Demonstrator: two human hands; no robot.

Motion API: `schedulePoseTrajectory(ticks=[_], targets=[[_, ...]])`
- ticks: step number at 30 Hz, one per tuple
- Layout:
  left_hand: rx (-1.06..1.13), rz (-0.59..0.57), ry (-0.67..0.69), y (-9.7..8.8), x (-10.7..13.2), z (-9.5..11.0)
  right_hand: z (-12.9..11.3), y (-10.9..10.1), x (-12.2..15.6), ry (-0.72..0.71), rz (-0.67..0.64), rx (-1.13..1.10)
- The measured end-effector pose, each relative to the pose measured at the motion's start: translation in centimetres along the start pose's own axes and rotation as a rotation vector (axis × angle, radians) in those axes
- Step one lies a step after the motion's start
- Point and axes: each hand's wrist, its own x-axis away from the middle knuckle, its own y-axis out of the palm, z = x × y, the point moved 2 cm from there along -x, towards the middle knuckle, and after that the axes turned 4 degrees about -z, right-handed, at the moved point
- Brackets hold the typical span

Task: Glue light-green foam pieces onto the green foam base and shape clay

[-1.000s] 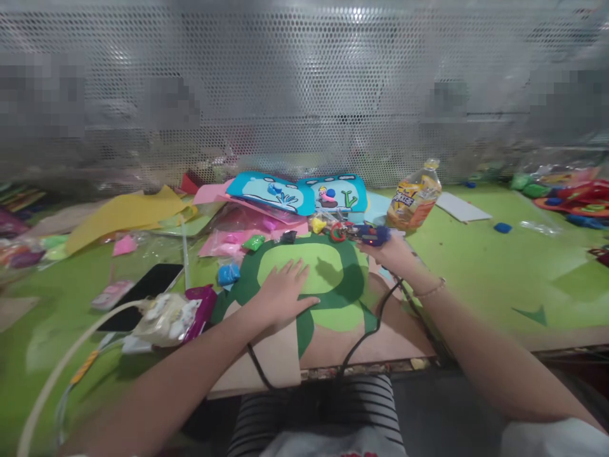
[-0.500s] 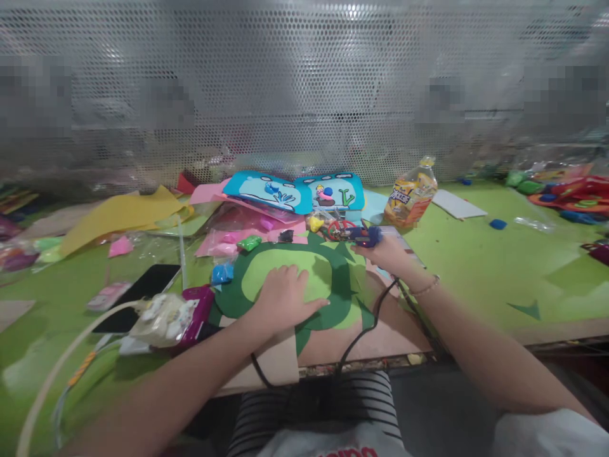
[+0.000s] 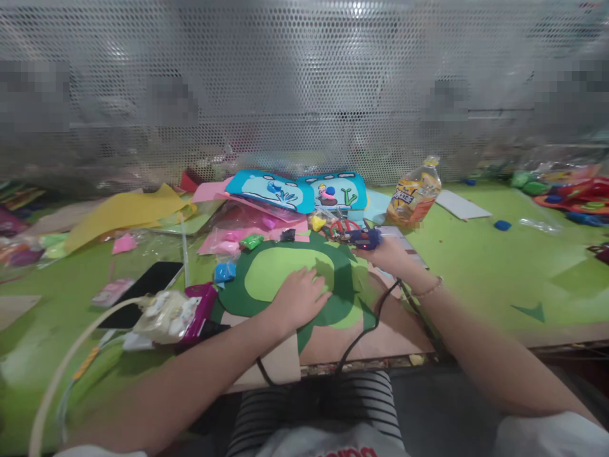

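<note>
My left hand [image 3: 299, 296] lies flat, fingers spread, on a dark green felt shape [image 3: 340, 298] that has a light green patch [image 3: 278, 271] in its middle. My right hand [image 3: 387, 255] is wrapped round a blue glue gun [image 3: 364, 238] at the far right edge of the felt; its black cord [image 3: 366, 327] runs back over the table edge toward me. A bracelet sits on my right wrist.
Blue felt picture boards [image 3: 297, 192], pink and yellow sheets [image 3: 128, 212], a plastic bottle [image 3: 413, 197], red-handled scissors [image 3: 339, 227], small clay packets [image 3: 223, 271], a black phone [image 3: 145, 292], a white power strip [image 3: 164, 317] and a perforated metal screen [image 3: 304, 89] surround the green table [image 3: 480, 266].
My left hand has slid to the right across the felt, from the light green patch onto the dark green band. My right hand has kept the glue gun in almost the same place.
</note>
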Motion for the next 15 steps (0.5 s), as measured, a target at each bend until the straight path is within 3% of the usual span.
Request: schedulePoseTrajectory(ticks=[8, 15], targets=[[0.262, 0.042, -0.02, 0.1, -0.2, -0.6, 0.8, -1.5, 0.1, 0.045, -0.223, -0.017], [0.08, -0.032, 0.066, 0.0, -0.3, 0.2, 2.1, -1.1, -0.5, 0.082, -0.183, 0.045]])
